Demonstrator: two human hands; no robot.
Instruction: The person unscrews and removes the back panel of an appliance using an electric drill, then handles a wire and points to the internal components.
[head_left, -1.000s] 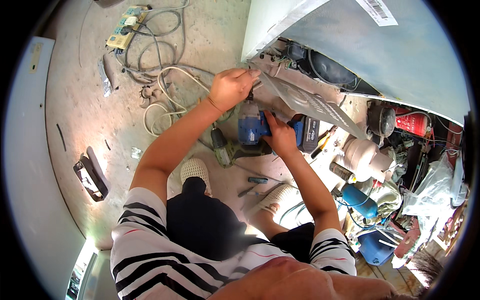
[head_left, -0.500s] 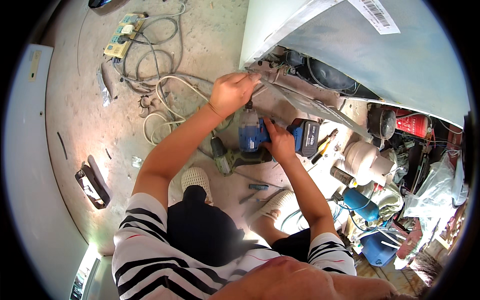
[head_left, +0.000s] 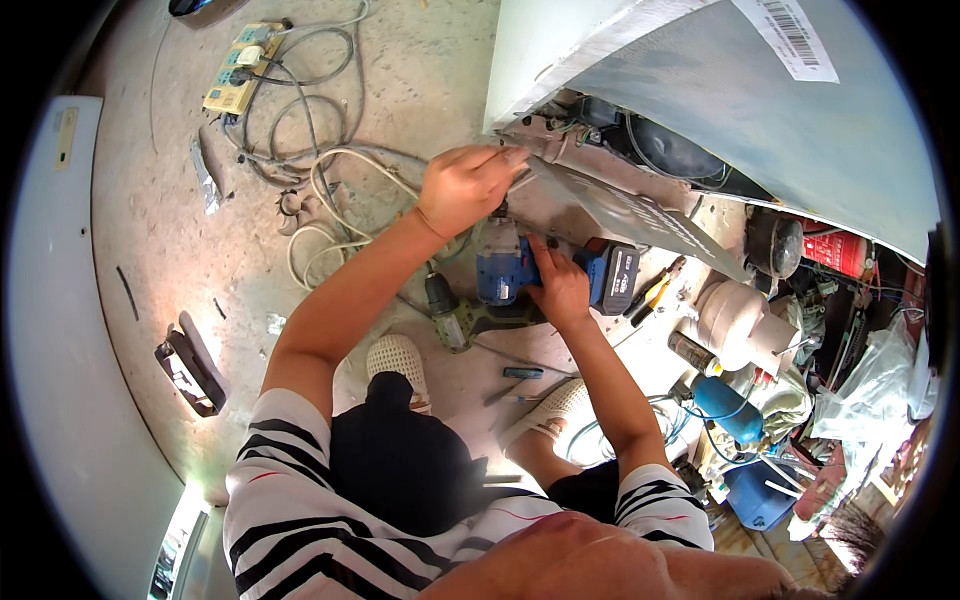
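Observation:
My left hand (head_left: 468, 188) is closed, its fingers pinching the near-left end of a thin grey metal panel (head_left: 615, 203). This panel leans out from the open bottom compartment of a pale grey appliance cabinet (head_left: 690, 80), where a black compressor (head_left: 670, 150) shows. My right hand (head_left: 562, 285) grips a blue cordless impact driver (head_left: 497, 265) with a dark battery pack. The driver's nose points away from me, just below my left hand. Under the driver, on the floor, lies a green and black drill (head_left: 447, 315), partly hidden.
A yellow power strip (head_left: 235, 75) with tangled cables lies far left. Pliers with yellow handles (head_left: 655, 292), a spray can (head_left: 693, 352), a beige round part (head_left: 735, 325) and a blue cylinder (head_left: 727, 408) crowd the right. A white appliance door (head_left: 60, 330) stands at left.
The panel has tilted slightly, so more of its flat face shows. My left hand keeps its pinch, and my right hand and the driver stay almost in place.

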